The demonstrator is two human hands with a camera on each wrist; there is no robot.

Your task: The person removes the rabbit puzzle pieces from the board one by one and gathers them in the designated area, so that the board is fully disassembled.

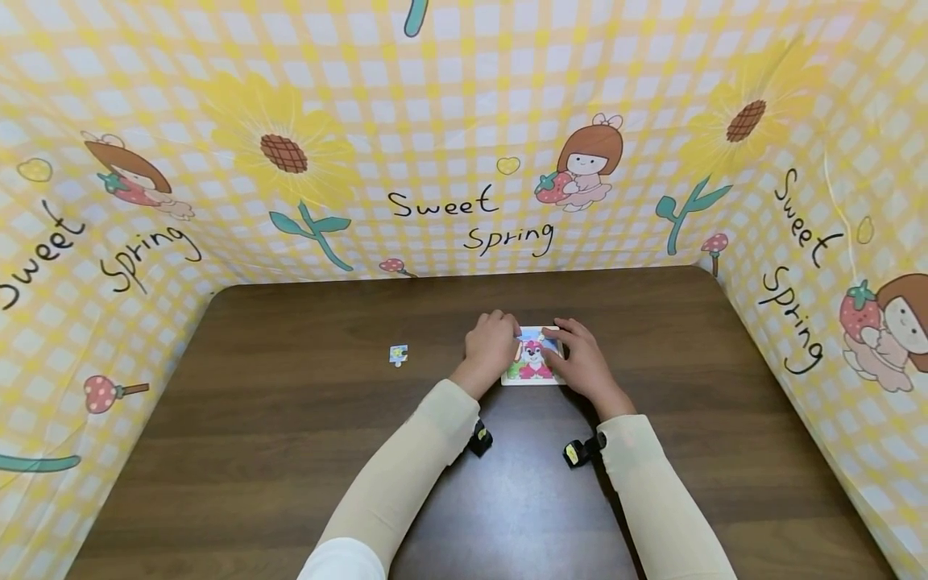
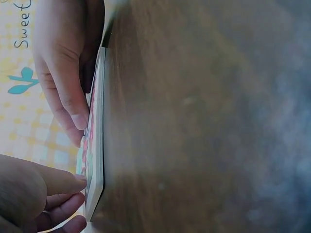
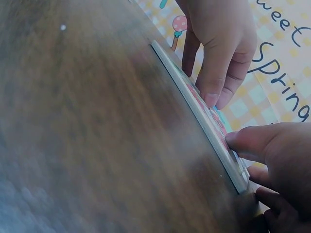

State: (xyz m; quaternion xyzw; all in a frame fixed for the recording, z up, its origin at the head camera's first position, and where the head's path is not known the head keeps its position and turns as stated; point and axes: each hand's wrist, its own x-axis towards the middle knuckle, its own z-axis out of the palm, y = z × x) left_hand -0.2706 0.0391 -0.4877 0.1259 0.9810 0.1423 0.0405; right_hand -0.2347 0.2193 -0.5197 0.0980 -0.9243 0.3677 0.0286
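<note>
A small jigsaw puzzle (image 1: pixel 533 369) in a white frame, with a pink cartoon animal on it, lies on the table between both hands. My left hand (image 1: pixel 490 345) curls over its left side, with fingertips at the upper left part of the picture. In the left wrist view the left thumb (image 2: pixel 79 182) touches the face while other fingers bend beside the frame's edge. My right hand (image 1: pixel 584 362) holds the right side, its thumb (image 3: pixel 235 140) on the picture and its fingers round the edge. What lies under the left fingertips is hidden.
One loose puzzle piece (image 1: pixel 398 354), blue with some yellow, lies on the brown table (image 1: pixel 290 451) to the left of the hands. A yellow checked cloth (image 1: pixel 449 145) with printed flowers and lettering stands round the table's back and sides. Black wrist cameras (image 1: pixel 576 453) hang below the sleeves.
</note>
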